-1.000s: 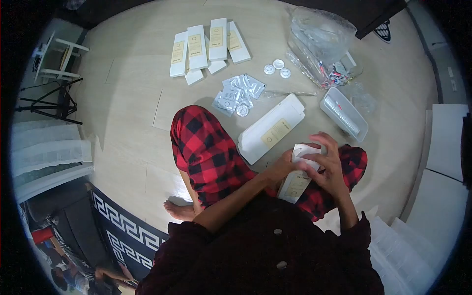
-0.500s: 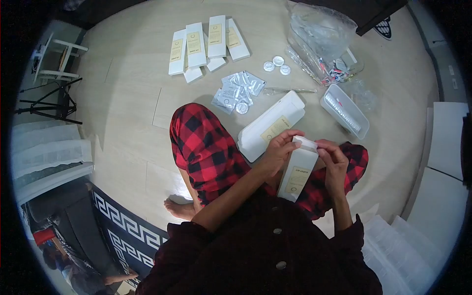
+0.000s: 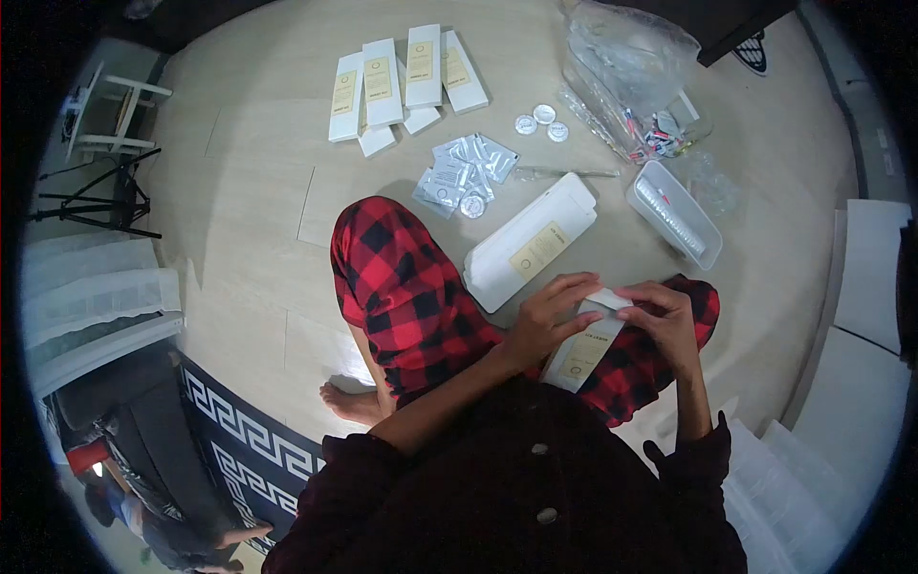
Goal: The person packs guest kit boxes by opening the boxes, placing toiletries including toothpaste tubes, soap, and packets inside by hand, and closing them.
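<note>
Between my hands, over my lap, stands a white carton with a cream label, its top end facing away from me. My left hand grips the carton's left side near the top, fingers curled over the edge and thumb across the front. My right hand pinches the top flap at the right corner, thumb and fingers close together. Just beyond my hands lie flat white cartons with the same kind of label. What is inside the held carton is hidden.
Several white boxes lie at the back left. Nearer are silver sachets and round white packets. A white plastic bin with small round items, and clear plastic bags, sit to the right. Another person is at lower left.
My hands have moved slightly up and closer over the carton's top. My right fingers now reach across the flap, and the carton has tilted, showing less of its front.
</note>
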`<state>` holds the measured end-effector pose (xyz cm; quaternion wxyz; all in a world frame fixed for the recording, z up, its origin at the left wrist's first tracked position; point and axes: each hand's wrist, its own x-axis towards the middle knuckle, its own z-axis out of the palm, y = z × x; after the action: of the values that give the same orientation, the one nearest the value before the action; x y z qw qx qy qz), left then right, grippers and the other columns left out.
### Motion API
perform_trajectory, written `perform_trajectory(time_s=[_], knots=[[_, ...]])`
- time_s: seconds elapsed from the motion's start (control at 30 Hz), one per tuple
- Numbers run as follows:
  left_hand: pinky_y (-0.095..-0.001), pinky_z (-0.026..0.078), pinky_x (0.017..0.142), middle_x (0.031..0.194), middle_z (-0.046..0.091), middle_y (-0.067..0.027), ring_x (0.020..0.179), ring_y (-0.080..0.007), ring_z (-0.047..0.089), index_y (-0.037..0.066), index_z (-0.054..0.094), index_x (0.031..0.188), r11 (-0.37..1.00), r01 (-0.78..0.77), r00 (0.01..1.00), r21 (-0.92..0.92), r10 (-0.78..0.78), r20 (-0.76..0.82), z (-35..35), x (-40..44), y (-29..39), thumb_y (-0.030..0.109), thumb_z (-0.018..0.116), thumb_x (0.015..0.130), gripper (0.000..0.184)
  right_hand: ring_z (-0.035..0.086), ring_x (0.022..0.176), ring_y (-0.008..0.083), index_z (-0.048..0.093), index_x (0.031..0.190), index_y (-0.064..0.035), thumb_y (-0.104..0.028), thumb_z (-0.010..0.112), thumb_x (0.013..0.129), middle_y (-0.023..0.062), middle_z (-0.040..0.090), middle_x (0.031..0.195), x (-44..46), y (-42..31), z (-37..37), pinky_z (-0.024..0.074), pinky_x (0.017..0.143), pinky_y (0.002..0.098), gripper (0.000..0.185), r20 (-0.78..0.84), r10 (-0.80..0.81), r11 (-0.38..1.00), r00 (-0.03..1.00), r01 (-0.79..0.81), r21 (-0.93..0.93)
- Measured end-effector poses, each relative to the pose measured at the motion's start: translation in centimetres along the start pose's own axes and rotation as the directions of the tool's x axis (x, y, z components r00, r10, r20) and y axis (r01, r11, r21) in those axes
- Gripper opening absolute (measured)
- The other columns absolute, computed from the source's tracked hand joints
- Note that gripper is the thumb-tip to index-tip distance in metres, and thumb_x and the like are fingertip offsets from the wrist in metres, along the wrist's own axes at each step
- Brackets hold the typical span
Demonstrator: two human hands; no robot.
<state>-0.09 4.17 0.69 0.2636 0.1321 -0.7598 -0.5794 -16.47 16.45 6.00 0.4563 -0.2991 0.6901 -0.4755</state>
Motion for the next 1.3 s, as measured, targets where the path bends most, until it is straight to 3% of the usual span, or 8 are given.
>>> perform_trajectory(time_s=[0.03,0.07,0.2,0.3,0.67,1.07,1.23,1.3], knots=[[-0.0334,0.046,0.087,0.114,0.055,-0.0174,0.104,-0.0293,0.056,0.002,0.053,0.118,1.000,0.002,1.000,-0.001,-0.002,0.002,0.4,-0.2,0.2,0.011,0.065,0.079,0.041,0.059,0.074,0.0129,0.068,0.097,-0.0011,-0.008,0.069,0.076,0.0062,0.064,0.084,-0.1,-0.5,0.4,0.0475,0.069,0.0250,0.023,-0.053,0.076,0.993,0.996,-0.080,-0.082],[-0.0348,0.044,0.090,0.122,0.050,-0.0172,0.110,-0.0293,0.052,0.001,0.041,0.126,0.994,0.100,0.994,-0.032,-0.101,-0.030,1.2,-0.2,0.5,0.014,0.070,0.075,0.060,0.059,0.074,0.0129,0.068,0.097,-0.0011,-0.008,0.069,0.076,0.0062,0.064,0.084,-0.2,-1.2,0.8,0.0475,0.069,0.0250,0.023,-0.054,0.077,0.993,0.996,-0.081,-0.082],[-0.0395,0.041,0.094,0.132,0.037,-0.0185,0.117,-0.0326,0.045,0.004,0.005,0.141,0.931,0.364,0.913,-0.013,-0.360,-0.194,4.2,0.2,2.9,0.018,0.080,0.063,0.109,0.057,0.066,0.0101,0.067,0.096,0.0010,-0.008,0.071,0.075,0.0066,0.065,0.077,0.0,-2.7,2.2,0.0460,0.060,0.0238,0.023,-0.094,-0.075,0.949,0.993,0.042,-0.312],[-0.0419,0.041,0.092,0.128,0.040,-0.0192,0.112,-0.0350,0.047,0.006,0.002,0.140,0.929,0.370,0.917,0.008,-0.364,-0.162,4.2,0.7,3.3,0.016,0.081,0.058,0.114,0.055,0.065,0.0091,0.067,0.096,0.0014,-0.008,0.069,0.077,0.0074,0.065,0.076,0.2,-2.8,2.6,0.0446,0.058,0.0239,0.021,-0.115,-0.151,0.951,0.982,0.113,-0.289],[-0.0401,0.042,0.093,0.131,0.040,-0.0177,0.113,-0.0335,0.048,0.006,0.013,0.137,0.938,0.339,0.927,-0.075,-0.346,-0.144,4.6,-0.4,2.3,0.009,0.076,0.060,0.099,0.056,0.065,0.0083,0.068,0.090,0.0015,-0.014,0.068,0.079,0.0083,0.065,0.073,1.2,-3.3,1.6,0.0444,0.057,0.0236,0.019,-0.084,0.109,0.978,0.991,-0.122,-0.171],[-0.0413,0.035,0.098,0.130,0.036,-0.0194,0.119,-0.0351,0.040,0.004,0.019,0.133,0.969,0.247,0.952,-0.025,-0.247,-0.183,4.3,-0.4,1.9,0.008,0.074,0.062,0.090,0.062,0.069,0.0149,0.069,0.085,-0.0002,-0.004,0.069,0.073,0.0097,0.065,0.080,1.3,-3.4,2.0,0.0489,0.061,0.0265,0.012,-0.081,-0.043,0.943,0.996,0.014,-0.332],[-0.0418,0.036,0.098,0.128,0.037,-0.0192,0.118,-0.0359,0.041,0.005,0.022,0.131,0.957,0.289,0.945,-0.025,-0.289,-0.152,4.2,-0.5,1.7,0.008,0.074,0.063,0.086,0.062,0.066,0.0179,0.068,0.080,-0.0001,-0.006,0.070,0.072,0.0108,0.064,0.083,1.3,-3.0,2.2,0.0496,0.058,0.0284,0.010,0.035,-0.347,0.765,0.937,0.304,-0.568],[-0.0424,0.041,0.094,0.129,0.035,-0.0220,0.118,-0.0380,0.042,0.004,0.023,0.128,0.975,0.220,0.966,-0.023,-0.221,-0.131,4.2,-0.5,1.5,0.009,0.074,0.066,0.081,0.062,0.065,0.0176,0.068,0.078,-0.0001,-0.007,0.071,0.071,0.0107,0.064,0.081,1.4,-3.3,2.0,0.0493,0.057,0.0283,0.010,0.016,-0.266,0.804,0.964,0.231,-0.548]])
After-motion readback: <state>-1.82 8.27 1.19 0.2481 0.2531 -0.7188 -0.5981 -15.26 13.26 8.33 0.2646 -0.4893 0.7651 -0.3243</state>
